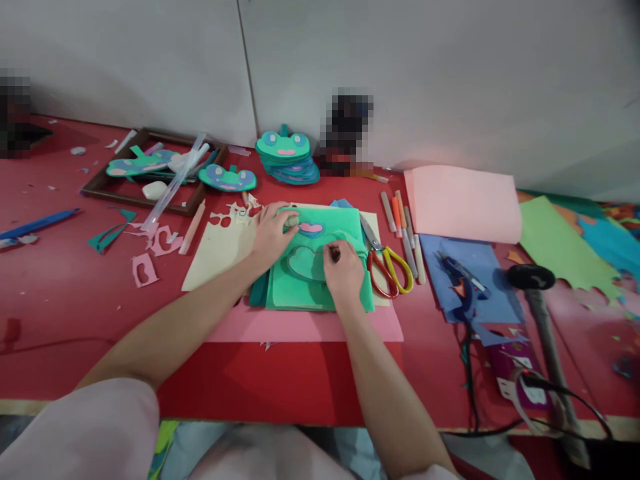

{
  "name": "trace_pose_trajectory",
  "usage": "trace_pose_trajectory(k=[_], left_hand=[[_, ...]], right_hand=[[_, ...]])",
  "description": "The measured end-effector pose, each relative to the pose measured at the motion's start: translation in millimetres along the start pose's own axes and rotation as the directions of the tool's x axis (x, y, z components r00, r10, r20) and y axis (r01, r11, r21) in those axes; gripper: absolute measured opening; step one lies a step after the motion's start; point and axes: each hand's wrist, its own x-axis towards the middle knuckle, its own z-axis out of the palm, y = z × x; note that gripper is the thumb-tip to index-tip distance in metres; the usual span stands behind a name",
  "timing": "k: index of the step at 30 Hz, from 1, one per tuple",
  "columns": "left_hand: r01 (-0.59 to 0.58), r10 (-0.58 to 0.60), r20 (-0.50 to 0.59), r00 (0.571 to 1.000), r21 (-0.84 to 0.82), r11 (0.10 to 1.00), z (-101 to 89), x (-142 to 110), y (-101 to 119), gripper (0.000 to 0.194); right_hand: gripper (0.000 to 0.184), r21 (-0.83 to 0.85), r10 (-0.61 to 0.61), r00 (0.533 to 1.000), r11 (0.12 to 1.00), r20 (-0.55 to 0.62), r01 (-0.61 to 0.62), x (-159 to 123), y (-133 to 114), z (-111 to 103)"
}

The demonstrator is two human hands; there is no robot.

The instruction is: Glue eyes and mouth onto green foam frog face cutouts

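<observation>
My left hand (pixel 270 235) rests on the upper left of a green foam sheet (pixel 280 299), its fingers bent around a small grey-green thing I cannot make out. Just right of those fingertips lies a pink lip-shaped piece (pixel 311 229) with a blue edge. My right hand (pixel 345 272) is closed in a pinch over the sheet, on a small dark-tipped thing that the fingers mostly hide. A rounded shape outlined in a darker line (pixel 304 264) shows on the sheet left of that hand. Scissors (pixel 383 257) with red and yellow handles lie beside the sheet's right edge.
Cut-out frog faces (pixel 285 157) are stacked at the back. A brown frame (pixel 187 205) holds tools and more frogs. Several markers (pixel 407 233), pink sheets (pixel 465 203), a blue sheet (pixel 435 287) with snips (pixel 463 273), and a mallet (pixel 543 320) lie right. Pink scraps (pixel 145 269) lie left.
</observation>
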Motion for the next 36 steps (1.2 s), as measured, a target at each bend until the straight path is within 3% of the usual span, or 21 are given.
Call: trace_pose_trajectory(k=[7,13,19,24,33,36], left_hand=[[-0.038,0.037,0.074,0.997,0.008,0.999,2.4,3.5,-2.4,0.014],[-0.049,0.057,0.087,0.995,-0.099,0.994,0.4,5.2,-3.0,0.004],[-0.062,0.070,0.038,0.997,-0.169,0.984,-1.3,5.2,-0.6,0.003],[-0.137,0.145,0.011,0.989,-0.264,0.955,-3.9,4.4,5.2,0.005],[-0.213,0.255,0.190,0.948,-0.217,0.953,2.2,3.1,4.7,0.007],[-0.231,0.273,0.215,0.938,-0.201,0.952,2.3,2.4,3.6,0.009]], right_hand=[[0.015,-0.002,0.005,1.000,1.000,0.009,-0.005,0.3,-0.5,-0.2],[0.015,-0.001,-0.005,1.000,1.000,0.008,0.005,-0.2,-0.6,-0.7],[0.017,0.020,-0.003,1.000,1.000,0.005,0.003,0.1,0.4,-0.4],[0.017,0.027,-0.014,1.000,1.000,-0.001,0.014,-0.1,0.6,-0.7],[0.035,0.055,0.087,0.996,0.995,0.009,-0.087,0.2,-3.0,-3.8],[0.035,0.087,0.067,0.998,0.994,0.017,-0.069,0.1,-3.1,-4.5]])
